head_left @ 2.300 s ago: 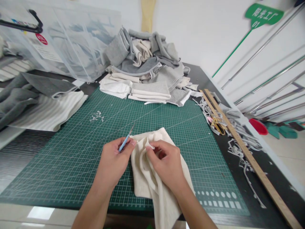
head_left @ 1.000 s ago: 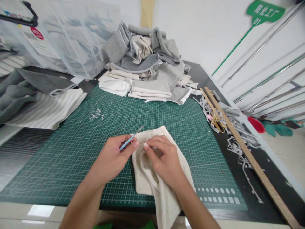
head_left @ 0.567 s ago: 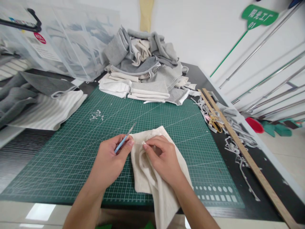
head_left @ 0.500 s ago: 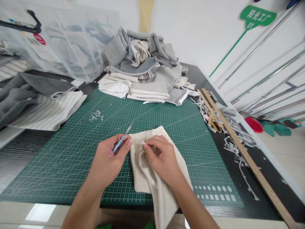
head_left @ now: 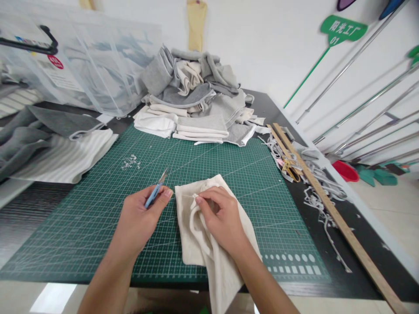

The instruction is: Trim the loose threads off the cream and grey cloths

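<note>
Currently the left hand [head_left: 139, 218] pinches blue-handled thread snips [head_left: 156, 190] between thumb and forefinger, blades pointing up and away over the green cutting mat [head_left: 98, 209]. The right hand [head_left: 222, 220] presses on a cream fabric piece [head_left: 199, 244], thumb and forefinger closed on a small point near its top edge; what they pinch is too small to tell. The fabric lies on the near middle of the mat, its lower end hanging over the table's front edge. Snips and fabric sit just beside each other, not touching.

Container: a large clear plastic storage bin [head_left: 94, 65] stands at the far left behind the mat; grey-blue folded cloth shows dimly through its walls, and a label with a red mark is on its side.

A heap of grey and cream fabric pieces [head_left: 196, 100] rests at the mat's far edge. Grey and white striped cloth [head_left: 62, 157] lies at left. A wooden ruler [head_left: 330, 213] runs along the right side among grey fabric trimmings [head_left: 314, 196], with gold-handled scissors [head_left: 290, 168] beside it. Small white thread scraps [head_left: 131, 161] lie on the mat.
</note>
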A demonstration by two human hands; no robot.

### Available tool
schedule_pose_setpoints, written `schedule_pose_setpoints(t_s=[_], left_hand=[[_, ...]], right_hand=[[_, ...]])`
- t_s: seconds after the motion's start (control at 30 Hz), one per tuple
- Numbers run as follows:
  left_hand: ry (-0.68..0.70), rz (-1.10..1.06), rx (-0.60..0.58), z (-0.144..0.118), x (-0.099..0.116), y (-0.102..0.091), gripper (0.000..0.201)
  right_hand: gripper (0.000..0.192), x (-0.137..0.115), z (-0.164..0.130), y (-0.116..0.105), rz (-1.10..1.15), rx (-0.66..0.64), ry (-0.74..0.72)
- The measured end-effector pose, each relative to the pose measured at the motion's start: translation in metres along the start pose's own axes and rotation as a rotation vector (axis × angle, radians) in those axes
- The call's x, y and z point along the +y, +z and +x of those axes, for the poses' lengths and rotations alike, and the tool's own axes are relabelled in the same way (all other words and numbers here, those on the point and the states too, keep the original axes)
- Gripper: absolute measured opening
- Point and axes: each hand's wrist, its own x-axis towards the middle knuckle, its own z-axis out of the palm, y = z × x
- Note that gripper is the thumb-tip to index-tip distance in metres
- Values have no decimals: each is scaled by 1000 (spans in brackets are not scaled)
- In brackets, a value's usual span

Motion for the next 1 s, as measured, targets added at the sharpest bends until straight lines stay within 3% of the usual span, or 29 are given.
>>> schedule_pose_setpoints(t_s=[0.17,0.33,0.5,0.6,0.83,1.0], left_hand=[[-74,-147,26,-12,-1,5,37],[-110,-311,112,-41,0,8,48],[-399,-477,-80,-71,10,16,52],[-564,-505,-132,-76,15,24,55],[-427,-266,-179,-65,2,24,60],[-206,-34,-185,-65,1,21,51]], right_hand=[[11,2,-1,1,29,52,26],[10,5,1,1,64,91,80],[10,5,0,0,66,92,77],[9,4,0,1,70,96,71],[10,1,0,1,48,76,64],[12,1,0,1,37,82,59]])
